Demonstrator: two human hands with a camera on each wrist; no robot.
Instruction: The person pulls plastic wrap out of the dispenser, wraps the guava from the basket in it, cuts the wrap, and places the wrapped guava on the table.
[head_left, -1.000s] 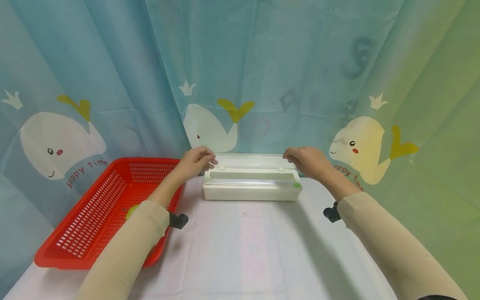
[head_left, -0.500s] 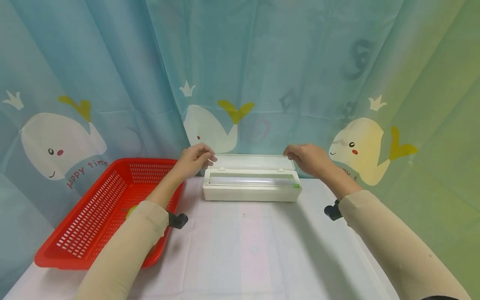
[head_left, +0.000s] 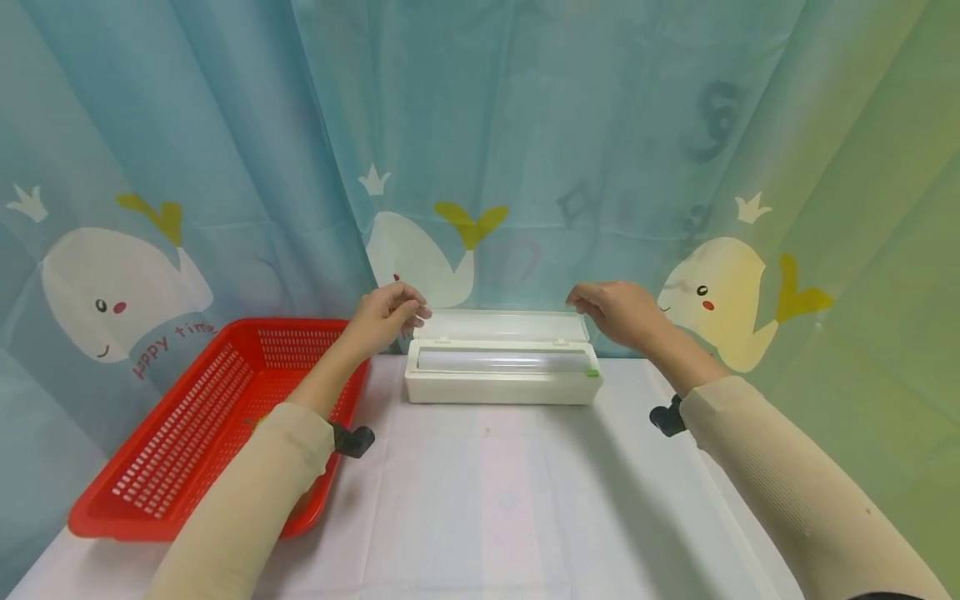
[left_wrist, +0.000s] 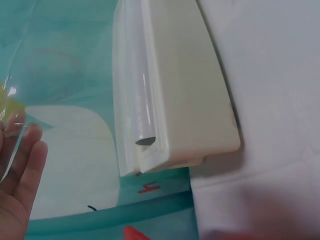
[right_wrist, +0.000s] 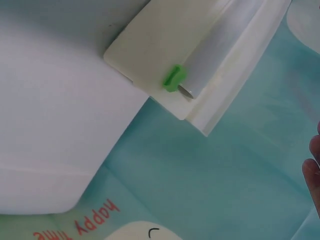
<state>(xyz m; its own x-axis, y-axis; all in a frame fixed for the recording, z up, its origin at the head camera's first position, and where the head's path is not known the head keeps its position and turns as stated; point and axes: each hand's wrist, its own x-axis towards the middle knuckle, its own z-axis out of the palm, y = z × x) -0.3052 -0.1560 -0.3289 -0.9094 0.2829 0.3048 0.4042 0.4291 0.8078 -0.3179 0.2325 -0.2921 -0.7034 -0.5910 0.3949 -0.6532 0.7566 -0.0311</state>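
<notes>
In the head view a long white plastic wrap dispenser (head_left: 501,390) lies at the back of the table, its lid (head_left: 498,325) raised. Inside lies a roll of wrap (left_wrist: 140,85); a green slide cutter (right_wrist: 174,78) sits at the right end. Clear plastic wrap (left_wrist: 11,91) glints at the fingertips of my left hand (head_left: 381,317), which pinches it above the dispenser's left end. Over the right end, my right hand (head_left: 621,315) has thumb and fingers together at the film's other side; the film itself barely shows there.
A red perforated basket (head_left: 180,417) stands on the left, partly behind my left forearm, with something green (head_left: 260,419) inside. Close behind the dispenser hangs a blue-green curtain (head_left: 525,150) with whale prints. A pale cloth covers the table (head_left: 465,500).
Both hands have risen slightly, staying about as far apart. The roll shows more plainly in the dispenser's opening. The dispenser and basket stay in place.
</notes>
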